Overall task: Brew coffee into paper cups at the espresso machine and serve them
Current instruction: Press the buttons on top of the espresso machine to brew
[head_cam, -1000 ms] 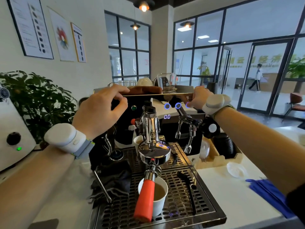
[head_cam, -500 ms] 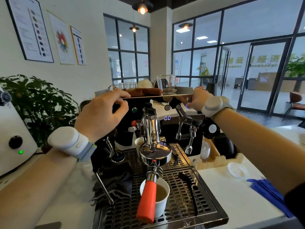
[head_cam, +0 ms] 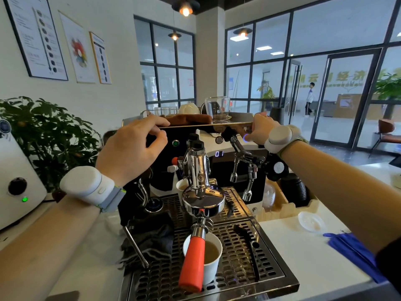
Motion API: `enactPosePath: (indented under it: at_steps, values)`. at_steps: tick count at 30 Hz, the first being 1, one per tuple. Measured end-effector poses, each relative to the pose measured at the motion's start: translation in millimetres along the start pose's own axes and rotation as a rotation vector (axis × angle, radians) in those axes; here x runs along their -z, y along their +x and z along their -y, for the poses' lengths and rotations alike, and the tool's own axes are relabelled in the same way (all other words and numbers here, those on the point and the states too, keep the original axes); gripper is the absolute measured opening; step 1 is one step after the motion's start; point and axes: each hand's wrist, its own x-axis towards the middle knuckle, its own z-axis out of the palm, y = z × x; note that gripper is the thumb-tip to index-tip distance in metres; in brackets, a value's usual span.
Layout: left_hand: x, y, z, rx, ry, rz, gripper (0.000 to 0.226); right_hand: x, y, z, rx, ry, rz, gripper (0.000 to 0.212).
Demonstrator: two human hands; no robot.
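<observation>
A white paper cup [head_cam: 213,260] holding pale brown coffee stands on the drip tray [head_cam: 243,270] of the espresso machine [head_cam: 223,161]. It sits under the portafilter, whose orange handle [head_cam: 192,261] points toward me. A second paper cup [head_cam: 180,187] stands further back, behind the chrome group head [head_cam: 198,170]. My left hand [head_cam: 132,148] grips the left part of the machine's top edge, index finger above, thumb below. My right hand [head_cam: 259,128] holds the right part of that edge, thumb at a blue-lit button [head_cam: 245,137]. The display reads 01.
A dark cloth [head_cam: 152,240] lies left of the tray, a black brush [head_cam: 247,244] on its grate. Steam wands [head_cam: 249,170] hang at right. A white grinder [head_cam: 17,183] and plant [head_cam: 50,135] stand left. A plastic lid [head_cam: 310,221] and blue cloth [head_cam: 351,253] lie right.
Two of the three blue button lights have gone out; one stays lit under my right thumb. Both hands remain on the machine's top edge. The view has shifted slightly.
</observation>
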Motion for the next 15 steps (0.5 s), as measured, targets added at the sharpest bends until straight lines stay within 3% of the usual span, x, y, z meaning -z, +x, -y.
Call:
enactPosePath:
  at_steps: [15]
  values:
    - [0.9, 0.0, -3.5, 0.005, 0.007, 0.010, 0.023, 0.2, -0.6, 0.3, 0.002, -0.031, -0.004, 0.043]
